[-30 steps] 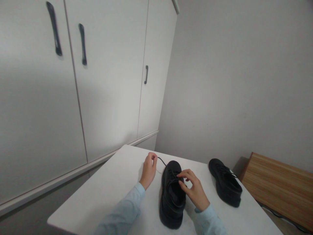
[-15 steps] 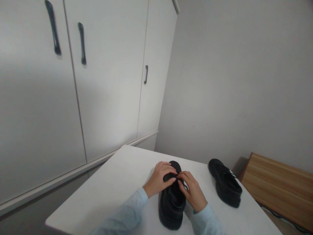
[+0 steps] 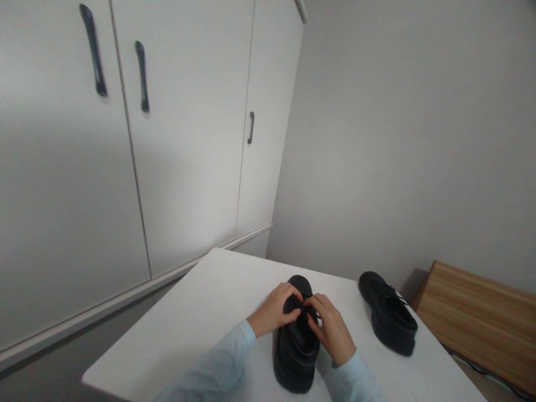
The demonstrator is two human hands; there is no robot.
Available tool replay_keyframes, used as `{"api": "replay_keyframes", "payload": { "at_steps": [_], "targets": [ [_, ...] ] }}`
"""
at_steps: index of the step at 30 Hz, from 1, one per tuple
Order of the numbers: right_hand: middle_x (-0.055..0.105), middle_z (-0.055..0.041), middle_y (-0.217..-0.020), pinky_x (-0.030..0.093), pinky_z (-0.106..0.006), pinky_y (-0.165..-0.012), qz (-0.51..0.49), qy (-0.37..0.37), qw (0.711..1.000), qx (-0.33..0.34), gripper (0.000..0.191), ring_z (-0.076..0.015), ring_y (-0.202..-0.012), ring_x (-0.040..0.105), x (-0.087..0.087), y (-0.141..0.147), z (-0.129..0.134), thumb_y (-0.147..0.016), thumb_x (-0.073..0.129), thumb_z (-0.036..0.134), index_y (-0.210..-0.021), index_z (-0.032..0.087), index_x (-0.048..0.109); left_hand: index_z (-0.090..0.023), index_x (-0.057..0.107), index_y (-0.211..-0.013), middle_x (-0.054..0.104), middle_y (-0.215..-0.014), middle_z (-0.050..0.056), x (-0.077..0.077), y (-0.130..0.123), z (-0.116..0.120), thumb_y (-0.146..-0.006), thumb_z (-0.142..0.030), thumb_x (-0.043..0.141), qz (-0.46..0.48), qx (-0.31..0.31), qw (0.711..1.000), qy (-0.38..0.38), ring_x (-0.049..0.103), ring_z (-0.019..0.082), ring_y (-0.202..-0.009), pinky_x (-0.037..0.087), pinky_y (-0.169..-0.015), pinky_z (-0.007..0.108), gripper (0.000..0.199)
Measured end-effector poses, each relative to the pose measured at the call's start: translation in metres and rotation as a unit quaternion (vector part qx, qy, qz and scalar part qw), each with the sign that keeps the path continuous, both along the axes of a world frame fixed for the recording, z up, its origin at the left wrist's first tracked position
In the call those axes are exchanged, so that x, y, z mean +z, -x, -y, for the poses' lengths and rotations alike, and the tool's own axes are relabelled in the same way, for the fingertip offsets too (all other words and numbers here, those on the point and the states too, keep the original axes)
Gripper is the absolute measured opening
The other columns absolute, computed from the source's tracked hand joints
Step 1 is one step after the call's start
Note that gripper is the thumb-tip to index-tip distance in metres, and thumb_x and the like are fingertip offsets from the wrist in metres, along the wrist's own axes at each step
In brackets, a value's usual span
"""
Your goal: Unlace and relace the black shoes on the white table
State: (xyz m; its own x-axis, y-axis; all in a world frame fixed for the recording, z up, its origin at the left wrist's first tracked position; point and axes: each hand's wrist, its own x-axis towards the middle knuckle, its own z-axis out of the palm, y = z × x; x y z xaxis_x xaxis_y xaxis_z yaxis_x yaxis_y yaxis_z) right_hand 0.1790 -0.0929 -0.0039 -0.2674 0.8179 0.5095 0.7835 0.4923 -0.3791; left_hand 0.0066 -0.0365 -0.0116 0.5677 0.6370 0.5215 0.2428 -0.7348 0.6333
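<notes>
A black lace-up shoe stands on the white table, its toe pointing away from me and its heel nearest. My left hand reaches over the shoe's left side, fingers curled and pinched at the lacing. From the right, my right hand pinches at the same spot, with the fingertips of both hands almost meeting. A bit of black shoelace shows beside the right fingers; most of the lace is hidden by my hands. The matching black shoe stands apart on the right, near the table's edge.
White cupboard doors with dark handles rise behind the table on the left. A grey wall closes off the back right. Beyond the table's right edge is a wood-grain surface, with a cable below it.
The left fingers have curled in more tightly at the lacing, and the thumb has shifted slightly. My right hand stays nearly in place. The whole view has shifted very slightly.
</notes>
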Motion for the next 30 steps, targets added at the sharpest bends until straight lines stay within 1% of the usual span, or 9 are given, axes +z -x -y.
{"api": "replay_keyframes", "payload": {
  "at_steps": [6, 10, 17, 22, 26, 30],
  "targets": [
    [0.058, -0.0054, -0.087, 0.048, -0.034, -0.072, 0.032, -0.022, 0.999, -0.028, 0.022, -0.0218, -0.083, 0.055, -0.005, 0.004, -0.001, -0.077, 0.048, 0.002, -0.086, 0.021, 0.057, -0.019, 0.055, -0.092, 0.057, -0.094, 0.003, 0.001, 0.0, 0.001, -0.074, -0.018, 0.059, -0.009, -0.005, 1.0, 0.0, 0.049, 0.019, -0.094, 0.039, -0.086, 0.03, 0.018],
    [0.057, -0.0039, -0.081, 0.047, -0.033, -0.069, 0.023, -0.037, 0.998, -0.035, 0.017, -0.0208, -0.079, 0.054, -0.006, 0.005, 0.0, -0.081, 0.047, 0.007, -0.083, 0.021, 0.055, -0.019, 0.055, -0.092, 0.057, -0.095, 0.003, 0.0, 0.0, 0.0, -0.075, -0.02, 0.059, -0.015, -0.002, 1.0, -0.006, 0.049, 0.019, -0.094, 0.039, -0.086, 0.03, 0.017],
    [0.055, -0.0026, -0.081, 0.044, -0.031, -0.07, -0.056, -0.047, 0.997, -0.024, 0.009, -0.0186, -0.078, 0.052, -0.009, 0.003, -0.001, -0.082, 0.047, 0.013, -0.082, 0.021, 0.052, -0.019, 0.056, -0.096, 0.058, -0.096, 0.004, 0.002, 0.001, 0.0, -0.079, -0.025, 0.055, -0.018, -0.007, 1.0, -0.016, 0.049, 0.019, -0.095, 0.038, -0.087, 0.031, 0.018],
    [0.055, -0.0023, -0.082, 0.043, -0.031, -0.07, -0.13, -0.03, 0.991, -0.015, 0.006, -0.0189, -0.08, 0.051, -0.014, 0.003, -0.006, -0.08, 0.049, 0.016, -0.082, 0.021, 0.051, -0.019, 0.059, -0.091, 0.058, -0.097, 0.005, 0.003, 0.001, 0.001, -0.08, -0.029, 0.055, -0.021, -0.004, 1.0, -0.022, 0.05, 0.02, -0.096, 0.038, -0.088, 0.032, 0.015],
    [0.055, -0.0023, -0.083, 0.042, -0.031, -0.07, -0.197, -0.016, 0.98, -0.025, 0.005, -0.0191, -0.082, 0.052, -0.017, 0.005, -0.009, -0.079, 0.048, 0.017, -0.082, 0.021, 0.05, -0.02, 0.06, -0.09, 0.058, -0.095, 0.004, 0.001, 0.0, 0.0, -0.08, -0.035, 0.058, -0.007, -0.002, 1.0, -0.018, 0.05, 0.02, -0.095, 0.038, -0.087, 0.032, 0.018],
    [0.055, -0.0021, -0.082, 0.041, -0.031, -0.07, -0.23, 0.003, 0.973, -0.021, 0.003, -0.0193, -0.082, 0.053, -0.017, 0.006, -0.011, -0.079, 0.047, 0.02, -0.08, 0.021, 0.05, -0.019, 0.061, -0.088, 0.057, -0.093, 0.004, -0.002, -0.002, 0.001, -0.08, -0.036, 0.058, 0.02, 0.0, 1.0, -0.005, 0.051, 0.019, -0.094, 0.038, -0.087, 0.031, 0.018]
  ]
}}
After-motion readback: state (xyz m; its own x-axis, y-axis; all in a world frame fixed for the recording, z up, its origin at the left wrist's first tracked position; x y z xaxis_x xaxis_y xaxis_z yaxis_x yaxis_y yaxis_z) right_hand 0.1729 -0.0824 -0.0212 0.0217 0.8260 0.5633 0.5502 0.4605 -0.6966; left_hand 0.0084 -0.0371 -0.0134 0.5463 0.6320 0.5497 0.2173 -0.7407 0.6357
